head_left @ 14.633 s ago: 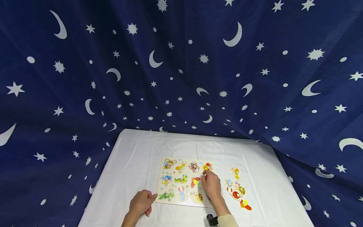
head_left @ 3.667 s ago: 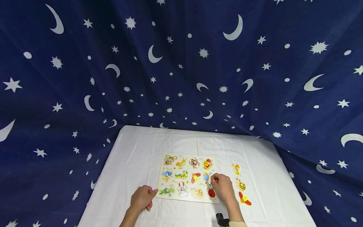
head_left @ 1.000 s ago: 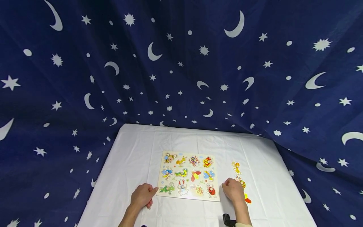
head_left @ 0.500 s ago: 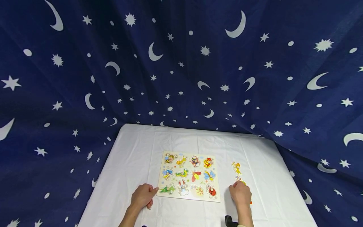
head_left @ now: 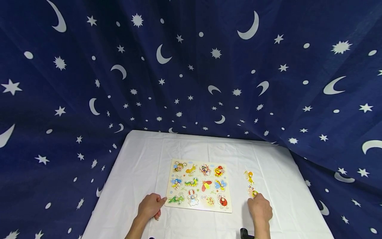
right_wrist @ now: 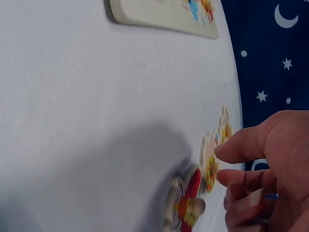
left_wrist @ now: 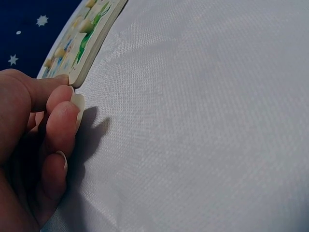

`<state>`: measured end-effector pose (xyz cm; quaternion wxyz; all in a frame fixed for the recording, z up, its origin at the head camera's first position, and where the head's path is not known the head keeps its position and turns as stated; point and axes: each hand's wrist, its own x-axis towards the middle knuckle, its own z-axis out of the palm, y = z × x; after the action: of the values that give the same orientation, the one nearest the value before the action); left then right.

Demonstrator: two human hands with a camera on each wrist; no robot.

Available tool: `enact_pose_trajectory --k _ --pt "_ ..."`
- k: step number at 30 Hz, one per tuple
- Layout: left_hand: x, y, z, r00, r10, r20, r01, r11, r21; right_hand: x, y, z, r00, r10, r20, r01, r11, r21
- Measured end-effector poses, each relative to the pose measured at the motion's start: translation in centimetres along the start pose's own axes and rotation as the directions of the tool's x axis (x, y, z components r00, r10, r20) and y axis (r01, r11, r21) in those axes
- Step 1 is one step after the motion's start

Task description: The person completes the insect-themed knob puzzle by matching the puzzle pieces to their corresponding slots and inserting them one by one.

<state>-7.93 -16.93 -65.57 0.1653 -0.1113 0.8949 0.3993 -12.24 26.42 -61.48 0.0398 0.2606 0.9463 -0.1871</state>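
My left hand (head_left: 150, 205) is at the near left corner of an insect puzzle board (head_left: 199, 206), pinching it, thumb tip on top and fingers curled beside the edge. To the board's right, my right hand (head_left: 260, 207) hovers at the snail piece (head_left: 251, 191), thumb and index finger apart around nothing. In the right wrist view these fingertips overlap the snail piece's knob. A red-winged insect piece (right_wrist: 186, 208) lies on the cloth nearer me, covered by the hand in the head view. Beyond the snail lies a striped orange insect piece (head_left: 249, 177).
Knobbed insect pieces such as the ladybird (head_left: 222, 200) and beetle (head_left: 192, 198) sit in the board. The snail outline (head_left: 207, 200) shows only its printed picture. A white cloth (head_left: 143, 156) covers the table; a dark starry curtain (head_left: 191, 66) hangs around it.
My right hand has moved right from the board's edge to the loose pieces. Since the oldest frame, the beetle and ladybird have gone from the loose group into the board. My left hand stayed.
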Motion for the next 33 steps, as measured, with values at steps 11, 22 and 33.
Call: enact_pose_trajectory --k 11,22,33 --pt "0.1 -0.2 0.0 1.0 0.002 -0.009 -0.002 1.0 0.01 -0.2 0.8 -0.6 0.995 0.052 0.084 -0.047 0.997 -0.062" --pt "0.2 -0.4 0.2 1.0 -0.005 -0.004 0.005 1.0 0.011 -0.1 2.2 -0.6 0.992 0.079 0.1 -0.074 0.996 -0.052" --pt "0.2 -0.3 0.4 1.0 0.004 -0.005 -0.004 1.0 0.015 0.0 -0.8 0.3 0.923 -0.223 -0.314 0.283 0.945 0.163"
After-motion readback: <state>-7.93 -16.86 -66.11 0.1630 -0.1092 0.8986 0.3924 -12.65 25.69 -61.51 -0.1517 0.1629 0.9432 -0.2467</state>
